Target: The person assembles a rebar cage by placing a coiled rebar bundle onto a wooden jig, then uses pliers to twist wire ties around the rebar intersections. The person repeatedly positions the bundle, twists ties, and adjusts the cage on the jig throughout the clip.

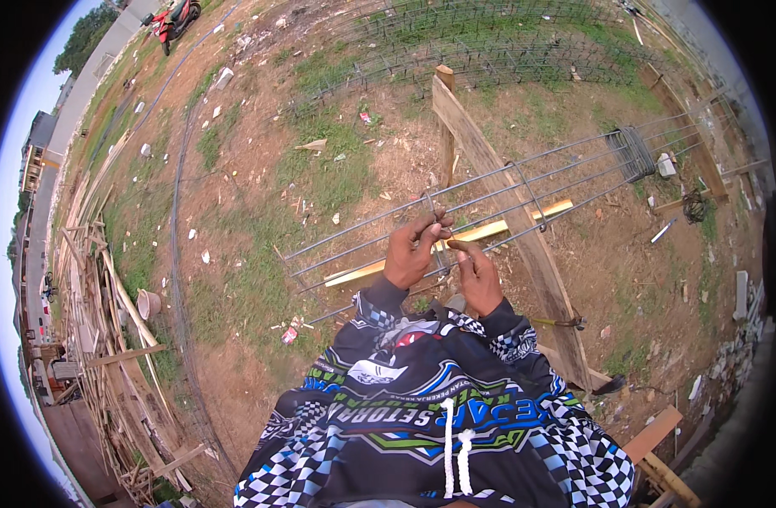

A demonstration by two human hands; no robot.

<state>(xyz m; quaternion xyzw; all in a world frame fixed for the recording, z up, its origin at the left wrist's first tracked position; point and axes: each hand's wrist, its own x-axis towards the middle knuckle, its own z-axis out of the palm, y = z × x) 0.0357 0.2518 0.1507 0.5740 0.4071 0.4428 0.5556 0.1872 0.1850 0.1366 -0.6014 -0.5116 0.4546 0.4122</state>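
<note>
Several long steel reinforcing bars (367,223) run across in front of me, resting over a wooden plank (523,240). My left hand (411,252) is closed in a pinch at a steel stirrup (441,259) that rings the bars; what its fingers hold is too small to name. Close beside it on the right, my right hand (477,276) is also pinched near the same stirrup, its fingertips on something I cannot make out. Farther along the bars sits another stirrup (530,193), and a tight bundle of stirrups (632,154) hangs near their far right end.
A pale wood strip (362,272) lies beneath the bars. A wooden post (446,135) props the plank, and a yellow-and-dark tool (559,322) rests across it. Wire mesh (489,59) lies at the back. Timber (121,339) is piled left by a bucket (149,303).
</note>
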